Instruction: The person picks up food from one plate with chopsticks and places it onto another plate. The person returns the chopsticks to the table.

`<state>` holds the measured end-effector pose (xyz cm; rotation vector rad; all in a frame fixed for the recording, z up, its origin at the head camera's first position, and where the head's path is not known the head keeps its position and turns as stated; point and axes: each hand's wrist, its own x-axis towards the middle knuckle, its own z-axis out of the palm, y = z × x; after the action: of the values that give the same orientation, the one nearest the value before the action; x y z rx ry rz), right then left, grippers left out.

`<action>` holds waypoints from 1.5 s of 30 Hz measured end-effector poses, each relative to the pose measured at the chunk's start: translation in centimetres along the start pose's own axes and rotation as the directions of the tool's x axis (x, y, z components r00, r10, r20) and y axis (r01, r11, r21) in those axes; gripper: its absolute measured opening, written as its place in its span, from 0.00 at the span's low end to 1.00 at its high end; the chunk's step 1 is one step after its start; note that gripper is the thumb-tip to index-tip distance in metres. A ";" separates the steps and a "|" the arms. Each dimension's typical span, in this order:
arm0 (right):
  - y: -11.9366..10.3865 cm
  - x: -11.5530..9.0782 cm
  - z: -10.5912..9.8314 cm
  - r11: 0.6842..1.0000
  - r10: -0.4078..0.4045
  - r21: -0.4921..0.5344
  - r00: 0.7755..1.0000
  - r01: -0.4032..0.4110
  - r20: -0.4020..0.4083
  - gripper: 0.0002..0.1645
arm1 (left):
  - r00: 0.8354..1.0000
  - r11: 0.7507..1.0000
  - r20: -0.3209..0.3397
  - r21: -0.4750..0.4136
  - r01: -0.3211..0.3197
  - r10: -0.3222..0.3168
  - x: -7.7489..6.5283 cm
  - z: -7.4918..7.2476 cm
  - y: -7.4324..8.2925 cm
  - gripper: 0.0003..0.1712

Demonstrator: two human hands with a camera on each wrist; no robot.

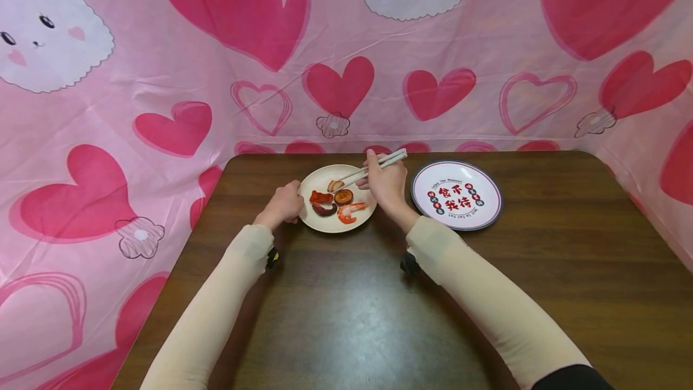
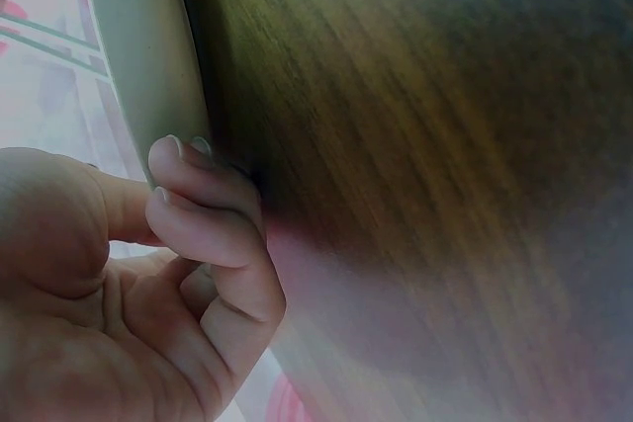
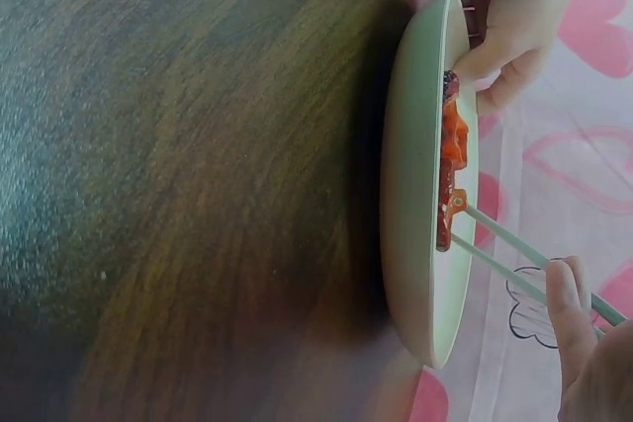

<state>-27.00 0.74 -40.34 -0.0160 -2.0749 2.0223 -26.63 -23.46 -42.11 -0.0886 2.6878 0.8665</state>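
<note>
My left hand (image 1: pixel 285 202) grips the left rim of a cream plate (image 1: pixel 310 221), fingers curled at its edge in the left wrist view. My right hand (image 1: pixel 387 182) holds a pair of pale chopsticks (image 1: pixel 397 157) over the plate's right side. Their tips are at a small tan food piece (image 1: pixel 335 186); whether they pinch it I cannot tell. Around it on the plate lie a red food piece (image 1: pixel 320 197), a round brown mushroom (image 1: pixel 343 197), a dark red octopus tentacle (image 1: pixel 325 210) and an orange shrimp (image 1: pixel 349 215).
Just right of my right hand stands a white plate (image 1: pixel 457 168) with a blue rim and red printed characters. Both plates are on a brown wooden table (image 1: pixel 346 318). A pink heart-patterned cloth (image 1: pixel 303 113) hangs behind the table and along its sides.
</note>
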 end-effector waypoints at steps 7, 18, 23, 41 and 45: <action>-0.2 0.1 -0.1 0.999 0.032 0.030 0.999 -0.032 -0.006 0.23 | 1.000 1.000 0.003 -0.003 -0.011 0.011 0.0 0.0 0.1 0.18; -0.5 0.0 -0.4 0.998 0.049 0.050 0.999 -0.049 -0.001 0.24 | 1.000 1.000 -0.001 -0.008 -0.015 0.015 0.2 -0.1 0.0 0.16; -0.6 0.0 -0.5 0.997 0.048 0.058 0.999 -0.048 0.000 0.24 | 1.000 1.000 0.009 -0.014 -0.010 0.011 0.2 -0.1 0.1 0.16; -1.3 0.0 -1.8 0.994 -0.015 0.110 1.000 0.014 0.007 0.27 | 1.000 1.000 0.012 -0.006 0.005 -0.005 -0.1 0.0 0.2 0.19; -1.5 -0.1 -2.3 0.991 -0.029 0.128 0.999 0.027 0.014 0.29 | 1.000 1.000 0.011 -0.012 0.009 -0.009 -0.1 0.1 0.2 0.20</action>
<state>-26.24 2.92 -38.81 0.0524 -1.9389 2.1407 -26.51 -23.27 -42.01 -0.0980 2.6705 0.8786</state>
